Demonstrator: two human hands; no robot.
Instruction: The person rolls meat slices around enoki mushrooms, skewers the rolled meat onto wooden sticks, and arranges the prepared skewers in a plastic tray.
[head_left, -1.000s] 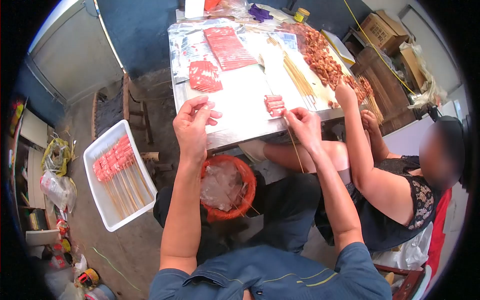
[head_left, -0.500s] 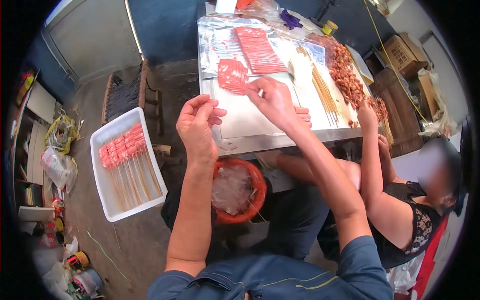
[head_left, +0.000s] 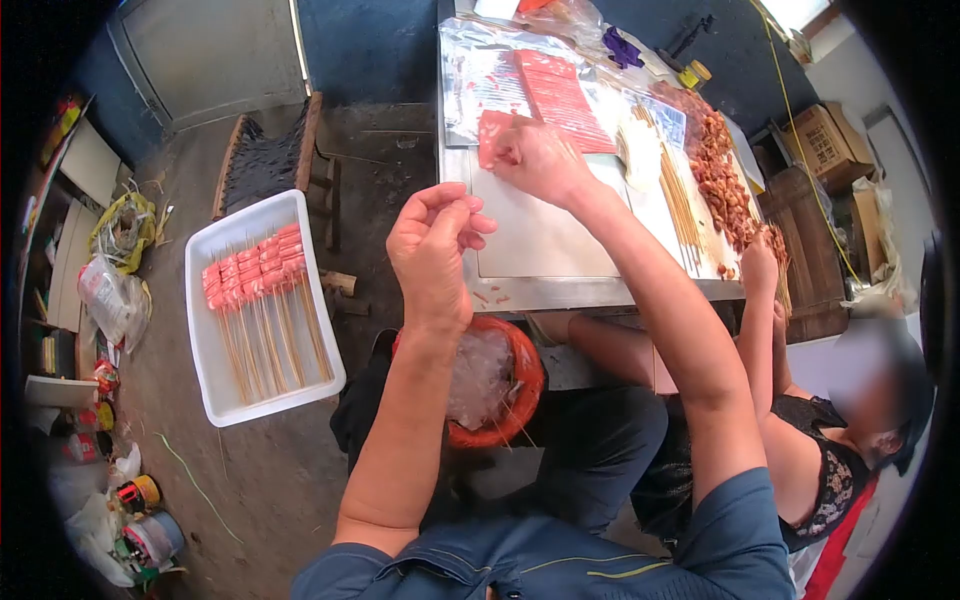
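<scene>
My left hand (head_left: 435,245) is raised in front of the table's near-left corner, fingers curled in and thumb against them; anything between them is too small to make out. Over the white board (head_left: 550,240), my right hand (head_left: 540,160) has its fingers pinched at the lower edge of a small slab of sliced pink meat (head_left: 492,125). What the fingertips grip is hidden. Behind that hand, a larger slab of sliced meat (head_left: 565,95) lies on silver foil packaging (head_left: 470,60). Bare wooden skewers (head_left: 680,205) lie on the board to the right.
A white tray (head_left: 205,375) of pink meat skewers stands at left, near a low stool (head_left: 265,165). Below the table is a red bucket (head_left: 530,370) lined with plastic. At right, a co-worker's hand (head_left: 760,265) is by a pile of reddish-brown meat (head_left: 712,150).
My right hand has moved left across the small meat slab and now covers part of it. My left hand keeps its curled pose. The whole view has shifted slightly.
</scene>
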